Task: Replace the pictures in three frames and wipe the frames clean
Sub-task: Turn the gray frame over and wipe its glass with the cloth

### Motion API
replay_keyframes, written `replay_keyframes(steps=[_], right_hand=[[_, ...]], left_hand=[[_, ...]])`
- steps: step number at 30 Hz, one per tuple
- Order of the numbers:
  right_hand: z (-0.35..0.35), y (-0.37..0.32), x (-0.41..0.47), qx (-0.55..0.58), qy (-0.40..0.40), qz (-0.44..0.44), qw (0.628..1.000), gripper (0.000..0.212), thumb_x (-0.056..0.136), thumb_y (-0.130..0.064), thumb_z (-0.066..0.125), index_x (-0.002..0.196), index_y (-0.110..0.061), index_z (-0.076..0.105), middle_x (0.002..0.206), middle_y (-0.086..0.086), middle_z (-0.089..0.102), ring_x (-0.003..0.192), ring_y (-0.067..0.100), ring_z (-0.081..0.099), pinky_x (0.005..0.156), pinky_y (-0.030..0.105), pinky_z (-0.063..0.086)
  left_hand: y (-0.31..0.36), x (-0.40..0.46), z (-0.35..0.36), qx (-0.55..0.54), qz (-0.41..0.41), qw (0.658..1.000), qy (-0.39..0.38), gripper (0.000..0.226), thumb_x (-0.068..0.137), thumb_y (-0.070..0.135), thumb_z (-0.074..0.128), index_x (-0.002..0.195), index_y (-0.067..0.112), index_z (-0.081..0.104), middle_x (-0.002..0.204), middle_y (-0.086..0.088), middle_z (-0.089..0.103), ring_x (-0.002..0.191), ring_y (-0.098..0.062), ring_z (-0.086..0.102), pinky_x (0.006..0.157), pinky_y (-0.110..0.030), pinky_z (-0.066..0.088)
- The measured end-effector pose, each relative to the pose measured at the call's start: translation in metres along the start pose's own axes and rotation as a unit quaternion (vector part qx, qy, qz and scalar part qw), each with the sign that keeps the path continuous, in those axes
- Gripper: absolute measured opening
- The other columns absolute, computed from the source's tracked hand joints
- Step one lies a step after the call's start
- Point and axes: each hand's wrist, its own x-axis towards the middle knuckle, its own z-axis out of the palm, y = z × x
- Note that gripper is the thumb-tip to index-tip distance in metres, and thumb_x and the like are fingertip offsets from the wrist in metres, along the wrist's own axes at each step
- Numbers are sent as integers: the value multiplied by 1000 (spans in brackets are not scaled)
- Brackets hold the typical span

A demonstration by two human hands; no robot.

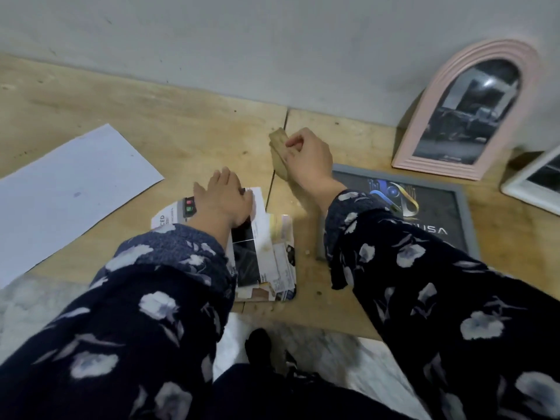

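Note:
My left hand (222, 197) lies flat with straight fingers on a pile of printed pictures (272, 256) on the wooden table. My right hand (306, 157) grips a beige cloth or sponge (278, 147) just above the table, beyond the pile. A grey frame (460, 213) with a dark logo picture lies flat under my right forearm. A pink arched frame (424, 140) with a dark picture leans on the wall at the right. A white frame (521, 184) shows at the right edge.
A large white paper sheet (69, 189) lies on the left of the wooden table (197, 125). A grey wall (272, 40) runs along the back. Crumbs dot the table near the pile. White cloth (348, 359) covers the area below the table's front edge.

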Motion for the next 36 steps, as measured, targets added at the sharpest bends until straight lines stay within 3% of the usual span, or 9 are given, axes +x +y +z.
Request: replay_keyframes(steps=[2,4,7,10,13,18,27,31,36], right_hand=[[-23,19,3,-27,27,11,999,32,88,-30,58,117,-17,52,92,0,62,89,22,61,72,28,44],[-48,41,0,-37,21,35,998,43,86,-24,60,128,-18,50,109,5,64,102,23,61,78,23,41],[-76,73,-12,-16,6,61,998,38,89,-32,60,125,-21,58,128,6,57,115,20,55,88,19,38],[-82,84,-24,-1,-1,61,998,32,90,-23,59,122,-19,60,123,4,60,112,19,56,85,19,39],[-79,98,-37,-27,-31,44,998,47,83,-2,52,125,-22,59,122,3,63,113,22,58,92,27,47],[-77,96,-34,-85,-19,-39,995,49,84,-2,47,125,-25,62,127,-2,63,120,18,56,102,30,44],[-59,73,-6,-188,-39,-96,977,39,83,-8,40,105,-13,71,113,6,69,109,23,62,88,30,47],[-53,70,-11,-278,-97,-96,951,34,80,1,44,108,2,63,118,22,62,113,33,57,85,39,45],[-50,75,-24,-317,-126,-143,929,46,75,2,43,109,-18,68,111,11,67,104,31,61,83,35,48]], left_hand=[[27,-15,10,-20,49,999,-5,69,100,52,22,155,12,13,163,0,0,150,-18,-2,118,-55,1],[56,-36,27,-35,87,996,7,74,98,58,19,155,14,10,163,1,-2,150,-16,-7,117,-56,-6],[92,-69,60,-33,114,992,41,81,94,67,17,156,15,7,163,2,-3,148,-15,-14,116,-54,-14],[105,-89,79,-53,139,987,68,94,87,75,22,155,13,4,163,0,-4,148,-14,-15,116,-54,-13],[114,-99,91,-73,131,985,83,103,82,80,31,155,13,3,163,0,-2,149,-14,-13,116,-51,-15],[116,-101,105,-70,113,982,136,98,83,78,32,155,15,10,163,2,5,149,-11,-5,118,-49,-12],[119,-97,109,-100,105,972,186,86,81,72,47,147,18,31,159,3,23,150,-11,2,115,-50,-19],[119,-97,108,-95,96,974,182,89,81,73,46,149,17,27,161,4,17,149,-10,-2,115,-51,-19],[119,-97,106,-82,82,977,179,107,80,74,46,154,10,3,163,-1,-7,149,-13,-11,115,-57,-13]])
